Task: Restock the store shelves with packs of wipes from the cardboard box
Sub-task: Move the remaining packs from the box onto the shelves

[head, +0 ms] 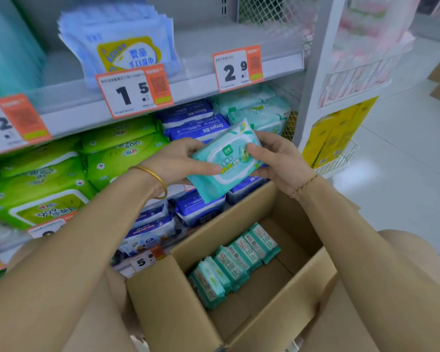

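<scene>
A teal pack of wipes (226, 161) is held in the air in front of the middle shelf, tilted, by both hands. My left hand (181, 161) grips its left end, thumb on top. My right hand (277, 158) grips its right end, thumb pressed on the lid. Below them stands an open cardboard box (178, 295) with several more teal packs (234, 262) standing on edge in a row along its left side. Matching teal packs (262, 110) lie stacked at the right end of the middle shelf, just behind the held pack.
Green packs (61, 179) and blue packs (196, 123) fill the middle shelf; more blue packs (198, 209) sit lower. The upper shelf holds light blue packs (120, 41) behind price tags (135, 92). A white wire rack (341, 138) with yellow packs stands at the right, beside tiled floor (404, 174).
</scene>
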`<state>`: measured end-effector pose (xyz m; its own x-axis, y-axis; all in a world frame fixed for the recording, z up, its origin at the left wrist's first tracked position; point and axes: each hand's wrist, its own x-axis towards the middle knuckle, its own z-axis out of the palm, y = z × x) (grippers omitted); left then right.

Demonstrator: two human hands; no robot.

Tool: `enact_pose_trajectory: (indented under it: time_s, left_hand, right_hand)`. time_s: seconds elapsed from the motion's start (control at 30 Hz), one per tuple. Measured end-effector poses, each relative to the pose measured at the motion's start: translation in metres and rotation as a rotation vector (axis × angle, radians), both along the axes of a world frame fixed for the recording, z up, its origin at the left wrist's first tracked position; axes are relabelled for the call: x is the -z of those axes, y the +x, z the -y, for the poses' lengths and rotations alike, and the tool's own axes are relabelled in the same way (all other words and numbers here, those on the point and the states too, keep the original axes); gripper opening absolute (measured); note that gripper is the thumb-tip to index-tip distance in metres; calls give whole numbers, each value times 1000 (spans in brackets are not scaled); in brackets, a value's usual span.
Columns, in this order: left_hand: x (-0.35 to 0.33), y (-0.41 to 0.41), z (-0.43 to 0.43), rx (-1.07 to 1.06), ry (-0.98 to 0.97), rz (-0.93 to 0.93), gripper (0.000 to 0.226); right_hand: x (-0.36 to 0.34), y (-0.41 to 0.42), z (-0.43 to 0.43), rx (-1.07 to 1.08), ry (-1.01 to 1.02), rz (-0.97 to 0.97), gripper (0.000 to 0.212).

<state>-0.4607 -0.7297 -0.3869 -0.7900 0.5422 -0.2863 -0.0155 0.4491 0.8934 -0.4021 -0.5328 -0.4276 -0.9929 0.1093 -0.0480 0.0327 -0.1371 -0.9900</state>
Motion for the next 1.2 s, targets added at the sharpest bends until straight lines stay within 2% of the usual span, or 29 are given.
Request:
enact_pose_trajectory:
  time_s: [0.1,0.2,0.33,0.43,0.53,0.7,0.8,1.0,1.1,1.2]
  left_hand:
    - [-30,-11,-6,-55,-35,-358,37]
    - [-67,-24,-22,-159,-4,-638,49]
    - [-114,-52,-52,-227,22,-922,52]
    - [-135,-85,-74,-235,-82,-1051,52]
    - [-136,-113,-91,-248,-162,-1074,53]
    - [-114,-137,-98,-243,-236,-997,49]
    - [-107,-142,-96,-203,-276,-1004,45]
    - [-108,-133,-94,-195,-254,-1011,42]
    - [-107,-123,-91,-187,-247,-1002,44]
    - [-103,-106,-85,-188,-268,-1095,48]
  right_hand:
    - [-28,-12,-1,76,28,-157,29]
    - [-66,-32,-6,162,115,-298,29]
    - [-113,-66,-17,342,288,-478,52]
    - [-131,-100,-29,454,420,-502,46]
    - [-132,-132,-42,523,560,-438,40]
    - [-116,-163,-50,484,819,-225,36]
    - [-110,-167,-50,483,898,-180,33]
    - [-109,-164,-51,532,912,-185,33]
    - [-107,-156,-50,526,896,-198,39]
    - [-103,-139,-51,547,870,-208,45]
